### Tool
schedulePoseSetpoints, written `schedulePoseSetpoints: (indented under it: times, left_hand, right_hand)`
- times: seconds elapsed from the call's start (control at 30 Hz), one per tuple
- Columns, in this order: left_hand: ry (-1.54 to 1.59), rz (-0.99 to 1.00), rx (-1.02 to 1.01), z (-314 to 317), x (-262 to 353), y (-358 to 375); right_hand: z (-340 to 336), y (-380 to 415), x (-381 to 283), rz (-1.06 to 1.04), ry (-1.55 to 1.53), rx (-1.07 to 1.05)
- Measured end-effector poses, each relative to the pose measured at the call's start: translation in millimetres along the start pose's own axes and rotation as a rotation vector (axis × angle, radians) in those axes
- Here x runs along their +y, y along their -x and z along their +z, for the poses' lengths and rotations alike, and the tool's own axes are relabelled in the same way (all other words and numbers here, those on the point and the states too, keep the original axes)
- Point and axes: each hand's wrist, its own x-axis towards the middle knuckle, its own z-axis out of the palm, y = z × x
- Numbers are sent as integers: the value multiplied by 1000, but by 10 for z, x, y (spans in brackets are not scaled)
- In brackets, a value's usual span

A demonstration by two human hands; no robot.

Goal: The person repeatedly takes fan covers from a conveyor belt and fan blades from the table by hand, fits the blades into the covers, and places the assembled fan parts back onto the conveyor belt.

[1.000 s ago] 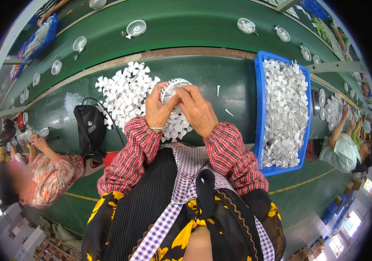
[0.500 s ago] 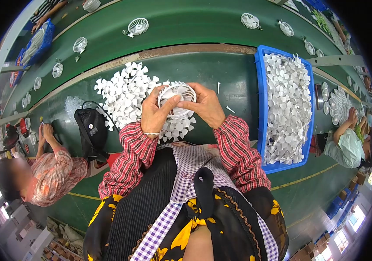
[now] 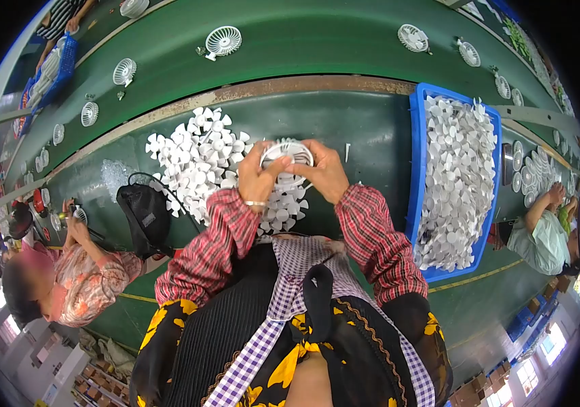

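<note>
Both your left hand (image 3: 256,179) and right hand (image 3: 326,173) grip the white slatted housing (image 3: 290,146) by its sides, thumbs over its middle. Loose white blades (image 3: 198,150) lie heaped beside and beneath it; rightward, the blue bin (image 3: 417,169) brims with similar blades. A second ago the housing was tilted; now its round face shows.

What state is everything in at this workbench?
Left hand: gripping, thumb on top
Right hand: gripping
White round frame: held between both hands
Loose white blades: heaped
Blue crate: piled with similar blades
Black bag: slumped; open or closed unclear
Green belt: carrying spaced-out frames
</note>
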Motion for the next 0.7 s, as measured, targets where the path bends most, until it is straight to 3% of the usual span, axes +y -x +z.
schedulePoseSetpoints:
  times: [0.03,0.1,0.13,0.17,0.2,0.23,0.27,0.3,0.4,0.47,0.5,0.53,0.57,0.6,0.63,0.7]
  left_hand:
    - [-109,-22,-67,-6,13,-223]
    - [-139,182,-205,-31,-106,-849]
    - [0,153,-280,-60,-155,-1219]
    - [-26,166,-226,-115,-39,-1556]
    - [-164,319,-18,-186,-9,-1923]
    - [-444,411,81,-311,146,-2210]
    - [-796,644,218,-478,108,-2607]
    - [-988,600,244,-619,76,-2923]
    - [-1296,362,159,-802,-105,-3499]
    - [-1217,122,-26,-795,-152,-3656]
    - [-1198,145,-70,-787,-189,-3656]
    - [-1209,189,-52,-787,-217,-3642]
    - [-1220,233,-37,-780,-250,-3615]
    - [-1206,206,-2,-763,-277,-3586]
    - [-1217,146,-11,-749,-293,-3562]
    - [-1225,46,5,-726,-302,-3469]
  right_hand:
    - [-76,-138,9,26,-25,14]
    - [-267,-555,80,55,-58,66]
    - [-362,-821,139,-32,-8,133]
    - [-470,-1042,-9,-58,-28,176]
    - [-617,-1291,-61,-125,-24,230]
    - [-709,-1473,-203,-117,-162,310]
    - [-871,-1687,-219,-147,-270,305]
    - [-982,-1815,-284,-126,-372,342]
    - [-1111,-1943,-67,104,-264,592]
    - [-989,-1678,268,-101,436,358]
    - [-695,-1368,176,-333,639,217]
    - [-444,-1114,201,-216,641,54]
    - [-230,-892,360,-335,754,-67]
    - [-58,-688,542,-325,838,-158]
    - [105,-515,683,-171,864,-193]
    - [300,-387,705,-88,1000,-145]
